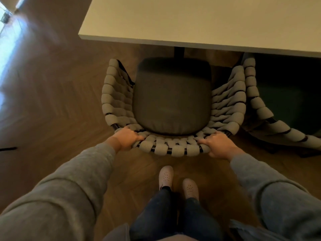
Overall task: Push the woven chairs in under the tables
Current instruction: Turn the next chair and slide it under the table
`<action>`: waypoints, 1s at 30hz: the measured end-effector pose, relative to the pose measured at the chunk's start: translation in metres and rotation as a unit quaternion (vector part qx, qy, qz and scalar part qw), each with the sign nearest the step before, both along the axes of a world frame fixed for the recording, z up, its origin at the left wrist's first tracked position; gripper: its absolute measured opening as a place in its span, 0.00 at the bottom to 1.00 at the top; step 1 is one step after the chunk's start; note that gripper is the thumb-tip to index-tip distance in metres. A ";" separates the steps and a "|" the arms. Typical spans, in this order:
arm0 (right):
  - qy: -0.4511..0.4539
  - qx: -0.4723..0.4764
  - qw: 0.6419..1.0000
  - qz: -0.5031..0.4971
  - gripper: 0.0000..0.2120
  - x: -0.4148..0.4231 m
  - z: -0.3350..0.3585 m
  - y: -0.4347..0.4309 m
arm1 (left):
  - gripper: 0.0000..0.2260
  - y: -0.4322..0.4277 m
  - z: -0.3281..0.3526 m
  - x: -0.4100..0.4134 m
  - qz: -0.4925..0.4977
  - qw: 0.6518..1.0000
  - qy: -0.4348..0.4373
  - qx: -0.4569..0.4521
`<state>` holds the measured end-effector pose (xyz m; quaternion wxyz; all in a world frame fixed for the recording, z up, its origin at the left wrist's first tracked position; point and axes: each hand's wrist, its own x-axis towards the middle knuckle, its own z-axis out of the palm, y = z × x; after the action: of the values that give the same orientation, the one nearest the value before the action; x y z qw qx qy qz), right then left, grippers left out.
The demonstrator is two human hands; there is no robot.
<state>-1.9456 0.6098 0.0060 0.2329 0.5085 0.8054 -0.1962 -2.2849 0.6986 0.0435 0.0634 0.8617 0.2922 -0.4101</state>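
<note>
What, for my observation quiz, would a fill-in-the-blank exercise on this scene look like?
1. On the woven chair, the left hand and right hand both grip the top of the ____.
2. Its dark seat cushion points toward the pale ____.
3. A second woven chair stands to its ____.
Missing words: backrest; table; right.

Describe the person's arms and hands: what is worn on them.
Both arms are covered by long, loose grey sweatshirt sleeves, the left sleeve and the right sleeve alike, plain with no print, ending at the wrists. The left hand and right hand are bare: no gloves, and no ring or watch shows.
</note>
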 end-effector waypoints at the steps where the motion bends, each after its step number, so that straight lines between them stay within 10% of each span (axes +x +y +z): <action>1: 0.001 0.002 1.000 -0.007 0.24 -0.004 -0.002 0.002 | 0.22 0.009 0.000 -0.001 -0.010 1.000 0.005 0.002; 30: 0.015 -0.014 0.998 -0.052 0.18 -0.007 0.004 0.115 | 0.20 0.144 -0.031 0.008 0.012 1.000 -0.027 -0.005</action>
<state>-1.9523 0.7252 0.0096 0.2177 0.5435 0.7782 -0.2271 -2.2768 0.8431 0.0123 0.0807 0.8685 0.2981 -0.3878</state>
